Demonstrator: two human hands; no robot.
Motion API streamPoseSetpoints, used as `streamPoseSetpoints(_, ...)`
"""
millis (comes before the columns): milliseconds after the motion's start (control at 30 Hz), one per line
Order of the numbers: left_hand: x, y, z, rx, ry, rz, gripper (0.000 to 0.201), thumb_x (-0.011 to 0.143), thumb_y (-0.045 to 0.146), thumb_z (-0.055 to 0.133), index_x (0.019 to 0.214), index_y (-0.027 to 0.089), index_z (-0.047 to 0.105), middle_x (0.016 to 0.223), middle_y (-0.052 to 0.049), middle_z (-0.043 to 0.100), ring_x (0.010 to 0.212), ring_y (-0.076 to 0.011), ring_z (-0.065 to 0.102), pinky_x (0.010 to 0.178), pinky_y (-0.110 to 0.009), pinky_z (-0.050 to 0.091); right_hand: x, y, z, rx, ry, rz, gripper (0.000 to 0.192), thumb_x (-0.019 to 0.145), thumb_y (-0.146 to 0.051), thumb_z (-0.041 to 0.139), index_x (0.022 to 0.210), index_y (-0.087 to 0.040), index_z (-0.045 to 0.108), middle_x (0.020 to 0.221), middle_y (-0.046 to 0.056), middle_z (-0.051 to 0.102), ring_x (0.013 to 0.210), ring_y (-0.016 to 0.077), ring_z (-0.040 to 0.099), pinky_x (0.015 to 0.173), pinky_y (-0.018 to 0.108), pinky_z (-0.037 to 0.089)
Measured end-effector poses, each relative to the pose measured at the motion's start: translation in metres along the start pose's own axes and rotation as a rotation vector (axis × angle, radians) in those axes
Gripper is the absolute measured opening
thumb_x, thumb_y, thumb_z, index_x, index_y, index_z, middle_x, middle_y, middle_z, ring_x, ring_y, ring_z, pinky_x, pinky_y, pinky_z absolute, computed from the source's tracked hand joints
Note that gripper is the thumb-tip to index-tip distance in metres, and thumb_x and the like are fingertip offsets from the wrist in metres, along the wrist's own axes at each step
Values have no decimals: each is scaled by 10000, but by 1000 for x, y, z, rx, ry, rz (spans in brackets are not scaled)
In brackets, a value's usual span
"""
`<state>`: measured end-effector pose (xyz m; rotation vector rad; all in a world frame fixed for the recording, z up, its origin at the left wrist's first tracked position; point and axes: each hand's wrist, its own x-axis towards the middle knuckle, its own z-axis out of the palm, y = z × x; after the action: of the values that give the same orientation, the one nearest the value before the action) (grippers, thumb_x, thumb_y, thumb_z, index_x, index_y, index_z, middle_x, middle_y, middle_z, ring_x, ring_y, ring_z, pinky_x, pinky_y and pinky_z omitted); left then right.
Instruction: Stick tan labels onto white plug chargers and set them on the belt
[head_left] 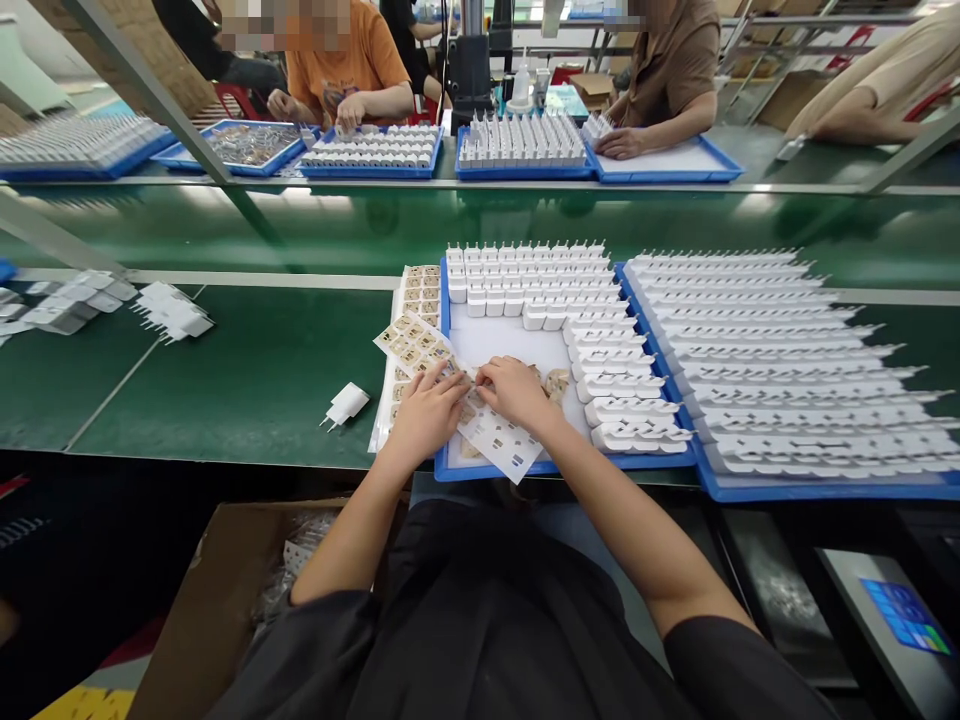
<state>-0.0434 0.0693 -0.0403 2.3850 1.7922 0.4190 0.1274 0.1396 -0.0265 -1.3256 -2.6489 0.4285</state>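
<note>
A sticker sheet (499, 436) with rows of small labels, some spots bare, lies slantwise over the left part of a blue tray (491, 473). My left hand (431, 408) holds the sheet, fingers bent over its surface. Close beside it, my right hand (514, 392) has its fingertips pinched at the sheet; whether a single label is between them cannot be seen. White plug adapters (611, 385) stand in rows along the tray's back and right side. Crumpled tan backing scraps (556, 384) lie by my right wrist.
More sticker sheets (420, 290) are stacked left of the tray. A single plug adapter (346, 404) lies on the green bench (247, 390). A second tray (825, 488) full of adapters adjoins on the right. An open cardboard box (202, 590) sits below. Co-workers handle trays across the bench.
</note>
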Motion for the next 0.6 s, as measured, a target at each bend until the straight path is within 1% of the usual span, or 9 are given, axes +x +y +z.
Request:
streamPoseSetpoints(100,0,-1,0,-15,10,-10,371,993,239,482,1299,235,693,1459,-46,621,1493,-336,407,1203,-582,351,-7,1,-4,10,18,-40,145,985,-162,550,1003,-164,694,1046,109,699,1045,248,604,925,361,439)
streamPoseSetpoints(200,-1,-1,2,-28,5,-13,377,990,238,483,1308,228,685,1457,-41,624,1498,-328,400,1212,-560,348,-26,7,-13,79,72,-148,101,979,-188,577,967,-192,677,1079,98,697,1080,265,595,930,388,423)
streamPoseSetpoints(267,-2,-2,3,-32,-7,-13,377,985,238,490,1309,226,682,1459,-38,623,1499,-330,394,1214,-568,339,-43,13,-18,231,198,-182,91,986,-210,569,960,-208,655,1083,84,709,1068,261,612,926,401,426)
streamPoseSetpoints(333,1,-1,0,-32,-11,-20,359,976,248,509,1284,233,693,1441,-41,639,1483,-345,411,1212,-615,312,-59,20,-19,428,348,-130,99,999,-249,547,972,-220,639,1035,68,724,1004,239,643,900,386,453)
streamPoseSetpoints(367,4,-1,-2,-34,-3,-26,344,971,260,520,1262,240,703,1416,-46,658,1463,-353,434,1209,-639,298,-66,22,-18,519,399,-93,103,998,-272,548,977,-224,636,1003,61,728,960,227,656,866,370,473)
streamPoseSetpoints(433,18,0,-9,-38,44,-25,320,969,289,530,1223,242,719,1343,-67,703,1401,-356,498,1199,-646,302,-76,25,-13,648,436,-39,109,979,-304,568,962,-226,642,938,48,728,868,210,667,783,339,498)
streamPoseSetpoints(500,42,-2,-19,-34,120,-1,337,973,306,525,1242,212,705,1316,-104,707,1339,-348,545,1176,-592,358,-80,25,-8,690,427,-21,103,950,-307,587,924,-227,646,890,37,723,812,202,662,743,330,506)
streamPoseSetpoints(567,73,-4,-27,-8,194,13,400,959,306,548,1321,167,645,1378,-150,649,1331,-356,538,1139,-541,406,-82,24,-5,668,426,-11,97,931,-301,586,901,-228,643,868,35,717,808,205,660,761,343,514)
streamPoseSetpoints(600,90,-6,-29,13,221,1,454,941,305,581,1370,158,600,1426,-168,602,1356,-375,509,1132,-544,405,-82,23,-4,649,431,-7,98,926,-302,582,897,-229,639,866,37,714,818,211,659,776,355,518)
